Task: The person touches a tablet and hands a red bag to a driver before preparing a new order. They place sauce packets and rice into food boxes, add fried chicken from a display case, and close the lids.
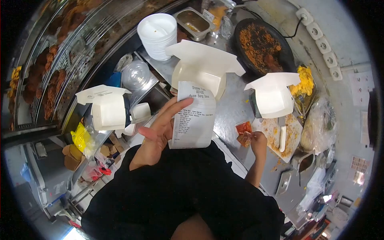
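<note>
My left hand [157, 130] holds up a printed paper receipt [195, 124] in front of my body, pinched between its fingers, with the text facing me. Over the metal counter, my right hand [259, 143] is closed on small red sauce sachets [243, 132]. Behind the receipt stands an open white takeaway box [202, 74], its lid flap raised. Another open white box [274, 102] is just beyond my right hand. To the left of my left hand is a third open box [108, 116].
A white cutting board [294, 134] with crumbs bears a white-handled knife [283, 139]. Farther back are a dark stone mortar [286, 60] with red-orange food, stacked white bowls [158, 38] and a metal pan [194, 24]. Fried food sits on racks [86, 44] at the left.
</note>
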Available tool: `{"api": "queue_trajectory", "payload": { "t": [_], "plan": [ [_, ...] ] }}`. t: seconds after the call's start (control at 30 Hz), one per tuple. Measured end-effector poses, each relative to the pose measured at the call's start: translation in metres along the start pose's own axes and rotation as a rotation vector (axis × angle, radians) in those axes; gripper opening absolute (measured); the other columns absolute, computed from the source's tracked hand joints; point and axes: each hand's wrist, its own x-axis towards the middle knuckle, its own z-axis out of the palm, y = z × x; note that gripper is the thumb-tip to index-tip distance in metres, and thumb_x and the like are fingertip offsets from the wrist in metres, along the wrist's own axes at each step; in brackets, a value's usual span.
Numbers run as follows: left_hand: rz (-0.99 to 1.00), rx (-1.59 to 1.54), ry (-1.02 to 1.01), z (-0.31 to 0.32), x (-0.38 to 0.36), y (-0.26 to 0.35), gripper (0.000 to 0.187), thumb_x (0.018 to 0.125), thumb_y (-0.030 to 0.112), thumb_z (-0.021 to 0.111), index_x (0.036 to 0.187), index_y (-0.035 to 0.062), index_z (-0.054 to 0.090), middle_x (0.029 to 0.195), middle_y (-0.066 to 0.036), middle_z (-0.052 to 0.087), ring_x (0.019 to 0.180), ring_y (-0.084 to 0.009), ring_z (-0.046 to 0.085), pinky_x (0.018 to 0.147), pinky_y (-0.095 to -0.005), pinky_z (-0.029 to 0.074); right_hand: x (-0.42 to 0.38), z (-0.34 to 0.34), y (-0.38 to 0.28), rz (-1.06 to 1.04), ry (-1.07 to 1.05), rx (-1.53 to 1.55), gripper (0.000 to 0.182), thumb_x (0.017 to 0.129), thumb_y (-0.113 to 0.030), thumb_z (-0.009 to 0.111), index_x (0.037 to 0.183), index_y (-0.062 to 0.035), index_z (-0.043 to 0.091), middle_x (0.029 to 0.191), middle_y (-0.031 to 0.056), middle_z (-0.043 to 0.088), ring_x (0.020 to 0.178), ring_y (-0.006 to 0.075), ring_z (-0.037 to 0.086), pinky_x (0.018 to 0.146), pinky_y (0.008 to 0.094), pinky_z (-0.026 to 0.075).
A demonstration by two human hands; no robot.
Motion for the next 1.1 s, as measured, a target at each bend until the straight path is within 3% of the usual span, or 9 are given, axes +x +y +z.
{"api": "queue_trajectory", "payload": {
  "t": [0.17, 0.27, 0.37, 0.57, 0.67, 0.83, 0.93, 1.03, 1.1],
  "plan": [
    [0.045, -0.008, 0.023, -0.012, -0.015, 0.006, 0.116, 0.064, 0.086, 0.005, 0.137, 0.0015, 0.036, 0.144, -0.016, 0.026, 0.132, -0.0313, 0.033, 0.106, -0.0425, 0.03, 0.028, -0.038, -0.089, -0.344, -0.165, -0.002, 0.011, 0.076, 0.0, 0.06, 0.085, 0.0013, 0.067, 0.082, 0.0172, 0.062, 0.077, 0.0317, 0.061, 0.071, 0.0347, 0.048],
    [0.07, -0.012, 0.056, -0.015, -0.028, 0.008, 0.117, 0.064, 0.087, 0.004, 0.137, 0.0018, 0.036, 0.144, -0.017, 0.026, 0.132, -0.0314, 0.033, 0.106, -0.0426, 0.03, 0.051, -0.05, -0.156, -0.583, -0.112, 0.047, 0.012, 0.078, 0.003, 0.057, 0.085, 0.0016, 0.066, 0.087, 0.0175, 0.061, 0.077, 0.0308, 0.06, 0.071, 0.0338, 0.047],
    [0.101, -0.012, 0.085, -0.019, -0.038, 0.01, 0.118, 0.063, 0.087, 0.003, 0.137, 0.0021, 0.036, 0.143, -0.017, 0.026, 0.132, -0.0316, 0.033, 0.106, -0.0427, 0.031, 0.084, -0.039, -0.2, -0.655, -0.136, 0.061, 0.013, 0.079, 0.004, 0.056, 0.088, 0.0016, 0.066, 0.09, 0.0177, 0.06, 0.079, 0.0297, 0.06, 0.072, 0.0332, 0.047],
    [0.152, -0.012, 0.148, -0.021, -0.058, 0.015, 0.119, 0.061, 0.088, 0.001, 0.138, 0.0028, 0.035, 0.143, -0.018, 0.026, 0.132, -0.0319, 0.033, 0.106, -0.043, 0.031, 0.148, 0.043, -0.2, -0.805, -0.099, 0.057, 0.014, 0.082, 0.002, 0.056, 0.092, 0.002, 0.066, 0.101, 0.0152, 0.06, 0.085, 0.0301, 0.061, 0.076, 0.0323, 0.048],
    [0.17, -0.009, 0.173, -0.021, -0.066, 0.017, 0.12, 0.06, 0.088, 0.0, 0.138, 0.0031, 0.035, 0.143, -0.018, 0.026, 0.132, -0.032, 0.033, 0.106, -0.0431, 0.031, 0.122, 0.013, -0.214, -0.726, -0.04, 0.082, 0.015, 0.081, 0.001, 0.057, 0.092, 0.0032, 0.066, 0.106, 0.0165, 0.06, 0.093, 0.0304, 0.06, 0.081, 0.0328, 0.048],
    [0.183, -0.001, 0.176, -0.017, -0.069, 0.02, 0.122, 0.059, 0.089, -0.002, 0.138, 0.0037, 0.035, 0.143, -0.019, 0.026, 0.132, -0.0323, 0.032, 0.106, -0.0433, 0.031, 0.1, -0.102, -0.177, -0.584, -0.19, 0.045, 0.013, 0.083, 0.0, 0.058, 0.094, 0.0042, 0.063, 0.105, 0.0134, 0.061, 0.098, 0.0233, 0.059, 0.083, 0.0311, 0.047],
    [0.186, -0.002, 0.173, -0.01, -0.07, 0.024, 0.123, 0.058, 0.089, -0.003, 0.138, 0.004, 0.035, 0.143, -0.019, 0.026, 0.132, -0.0324, 0.032, 0.105, -0.0434, 0.031, 0.116, -0.142, -0.117, -0.487, -0.068, -0.03, 0.012, 0.081, 0.002, 0.058, 0.092, 0.0033, 0.064, 0.1, 0.014, 0.061, 0.095, 0.0239, 0.06, 0.081, 0.0304, 0.047],
    [0.129, -0.022, 0.178, -0.002, -0.07, 0.023, 0.119, 0.062, 0.088, 0.001, 0.137, 0.0034, 0.037, 0.143, -0.018, 0.027, 0.133, -0.0317, 0.032, 0.106, -0.042, 0.03, 0.152, -0.151, -0.043, -0.239, -0.174, -0.205, 0.021, 0.08, -0.001, 0.06, 0.101, -0.0019, 0.063, 0.11, 0.0131, 0.058, 0.102, 0.0261, 0.057, 0.084, 0.0345, 0.045],
    [0.081, -0.037, 0.21, 0.005, -0.073, 0.018, 0.116, 0.065, 0.087, 0.004, 0.137, 0.0029, 0.038, 0.143, -0.018, 0.027, 0.133, -0.031, 0.031, 0.106, -0.0405, 0.029, 0.155, -0.137, -0.026, -0.319, -0.035, -0.44, 0.028, 0.081, -0.004, 0.061, 0.109, -0.0076, 0.06, 0.118, 0.0127, 0.054, 0.109, 0.0274, 0.053, 0.087, 0.0379, 0.043]
  ]
}}
